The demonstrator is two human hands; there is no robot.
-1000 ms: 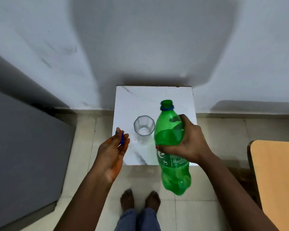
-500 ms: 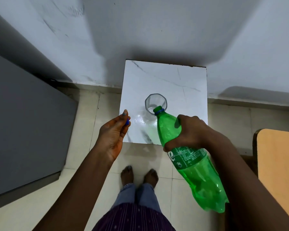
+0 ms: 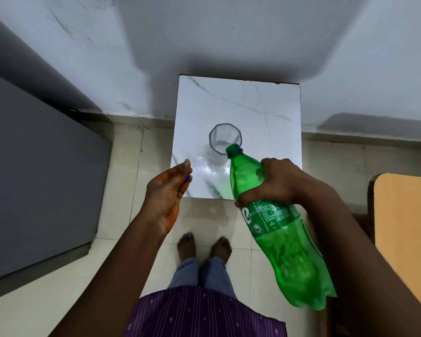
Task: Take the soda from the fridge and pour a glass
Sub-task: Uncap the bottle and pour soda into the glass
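Observation:
A green soda bottle (image 3: 282, 234) with no cap is tilted, its open mouth at the near rim of a clear faceted glass (image 3: 224, 138). My right hand (image 3: 277, 183) grips the bottle around its upper body. The glass stands upright on a small white marble-topped table (image 3: 260, 103), and a little liquid seems to lie in its bottom. My left hand (image 3: 167, 190) hovers at the table's near left corner, pinching the blue bottle cap (image 3: 187, 176) between its fingertips.
A dark grey fridge (image 3: 34, 171) stands to the left. A wooden table (image 3: 406, 227) edge is at the right. A pale wall rises behind the small table. My bare feet (image 3: 203, 246) stand on the tiled floor in front of it.
The bottle has gone from nearly upright to tilted, with its mouth brought to the glass rim. My left hand has stayed by the table corner with the cap.

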